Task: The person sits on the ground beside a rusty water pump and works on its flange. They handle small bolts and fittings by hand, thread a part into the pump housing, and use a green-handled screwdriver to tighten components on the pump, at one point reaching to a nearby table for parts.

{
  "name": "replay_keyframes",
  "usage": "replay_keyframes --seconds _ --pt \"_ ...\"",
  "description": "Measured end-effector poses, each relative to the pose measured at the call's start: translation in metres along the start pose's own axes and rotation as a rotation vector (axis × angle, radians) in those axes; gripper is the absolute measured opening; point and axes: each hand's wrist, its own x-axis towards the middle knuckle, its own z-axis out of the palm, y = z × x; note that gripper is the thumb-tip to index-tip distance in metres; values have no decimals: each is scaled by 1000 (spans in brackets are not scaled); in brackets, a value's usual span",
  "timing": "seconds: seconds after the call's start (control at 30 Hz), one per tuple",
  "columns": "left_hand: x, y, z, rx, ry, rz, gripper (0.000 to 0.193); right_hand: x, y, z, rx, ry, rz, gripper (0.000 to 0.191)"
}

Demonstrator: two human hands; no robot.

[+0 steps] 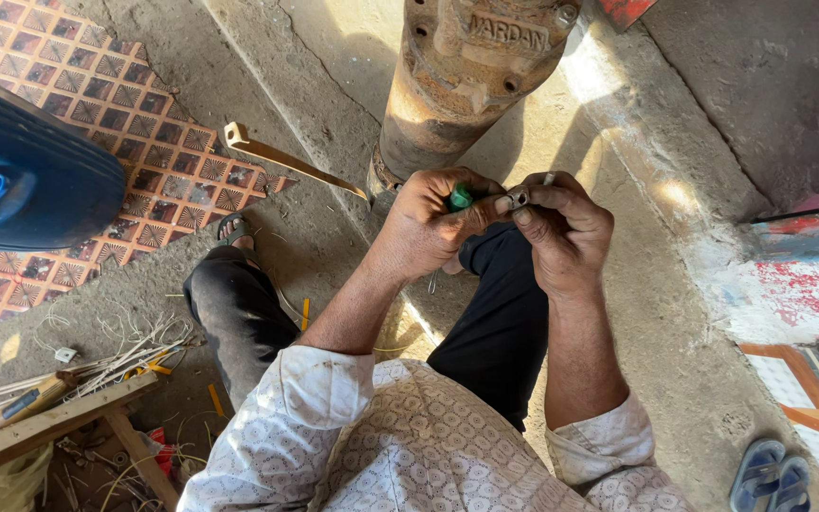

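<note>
My left hand (433,223) is closed around a small tool with a green handle (461,197), of which only the green end shows. My right hand (561,223) pinches a small metal piece (518,198) between thumb and fingers, right against the tip of the left hand's tool. A thin grey end (549,177) sticks up above the right fingers. Both hands meet in front of my knees, just below a rusty metal cylinder (457,85) that stands on the concrete floor.
Patterned orange floor covering (135,114) lies at the left, with a dark blue rounded object (30,180) on it. A flat wooden strip (282,159) rests nearby. Wooden slats, a hammer (21,403) and loose wires (135,346) lie at the lower left. Blue sandals (772,477) sit at the lower right.
</note>
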Motion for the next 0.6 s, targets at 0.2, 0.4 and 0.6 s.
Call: replay_keyframes --seconds 0.2,0.4,0.6 --pt "2 -20 13 -235 50 20 19 -1 -3 2 -48 20 -4 19" --pt "2 -27 7 -355 -17 -102 16 -4 -3 1 54 37 36 20" --pt "5 -26 5 -392 -53 -131 15 -7 1 -1 96 75 56 19"
